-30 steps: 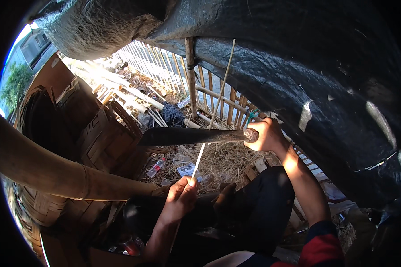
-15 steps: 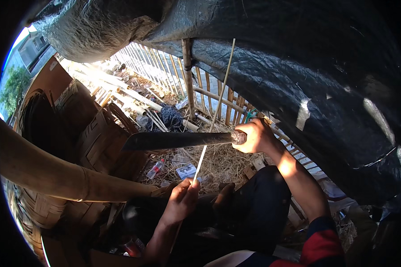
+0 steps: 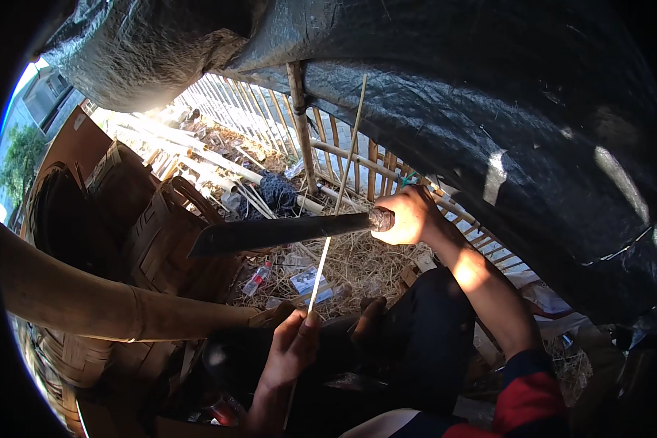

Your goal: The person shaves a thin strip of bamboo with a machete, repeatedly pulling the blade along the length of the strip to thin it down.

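Observation:
A thin pale bamboo strip (image 3: 323, 264) runs up from my left hand (image 3: 295, 344), which pinches it between thumb and fingers. Its tip rises in front of the bamboo fence, and its tail passes down below my fist. My right hand (image 3: 407, 217) is closed around the handle of a machete (image 3: 285, 232). The long dark blade points left and lies across the strip, a good way above my left hand. Whether the edge bites into the strip I cannot tell.
A thick bamboo pole (image 3: 124, 310) slants in from the left. Woven bamboo baskets (image 3: 160, 233) stand behind it. Straw and litter (image 3: 358, 263) cover the ground. A black tarp (image 3: 533, 146) hangs at the right, beside a bamboo fence (image 3: 343, 150). A plastic bottle (image 3: 257, 279) lies ahead.
My left hand and the strip have shifted slightly down and left. The machete has moved a little left, its blade tip now lower. Both grips stay closed.

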Demonstrator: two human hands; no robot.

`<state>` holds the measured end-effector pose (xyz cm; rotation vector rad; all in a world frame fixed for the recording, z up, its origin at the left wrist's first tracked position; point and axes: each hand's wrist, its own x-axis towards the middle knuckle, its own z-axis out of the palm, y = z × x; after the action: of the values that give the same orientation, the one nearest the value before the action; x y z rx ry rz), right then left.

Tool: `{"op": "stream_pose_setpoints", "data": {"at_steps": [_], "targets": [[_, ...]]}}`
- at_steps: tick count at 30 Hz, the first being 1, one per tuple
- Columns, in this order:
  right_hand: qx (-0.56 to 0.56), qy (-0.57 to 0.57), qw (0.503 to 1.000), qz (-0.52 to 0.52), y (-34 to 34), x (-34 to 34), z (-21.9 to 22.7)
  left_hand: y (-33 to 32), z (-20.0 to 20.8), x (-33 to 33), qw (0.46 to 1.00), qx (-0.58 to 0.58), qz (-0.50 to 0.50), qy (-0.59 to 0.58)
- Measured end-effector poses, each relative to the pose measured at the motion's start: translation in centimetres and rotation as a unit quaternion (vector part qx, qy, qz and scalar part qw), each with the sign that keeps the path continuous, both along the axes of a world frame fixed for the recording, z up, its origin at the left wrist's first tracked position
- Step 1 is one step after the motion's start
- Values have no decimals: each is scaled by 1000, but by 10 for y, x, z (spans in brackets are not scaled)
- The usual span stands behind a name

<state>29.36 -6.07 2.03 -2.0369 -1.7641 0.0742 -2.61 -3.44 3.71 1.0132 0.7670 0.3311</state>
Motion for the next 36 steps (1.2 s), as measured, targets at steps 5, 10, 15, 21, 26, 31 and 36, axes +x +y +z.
{"op": "stream_pose_setpoints", "data": {"at_steps": [5,10,15,21,26,31,36], "targets": [[-41,48,998,-3,1,2,4,-10,7,-10,1000,-21,13,17],[1,6,998,-64,-7,14,-6,-26,8,-34,998,-32,34,48],[-1,16,999,-45,-13,17,-4,-39,2,-42,997,-6,46,63],[25,40,997,60,-7,-17,-7,-38,4,-33,997,-7,42,58],[27,22,995,93,-1,-36,9,-41,4,-36,999,-4,38,36],[-40,101,994,23,1,-22,21,-48,1,-47,998,-5,26,54],[119,27,992,-24,-8,17,-12,-67,6,-58,994,-51,30,91]]}}
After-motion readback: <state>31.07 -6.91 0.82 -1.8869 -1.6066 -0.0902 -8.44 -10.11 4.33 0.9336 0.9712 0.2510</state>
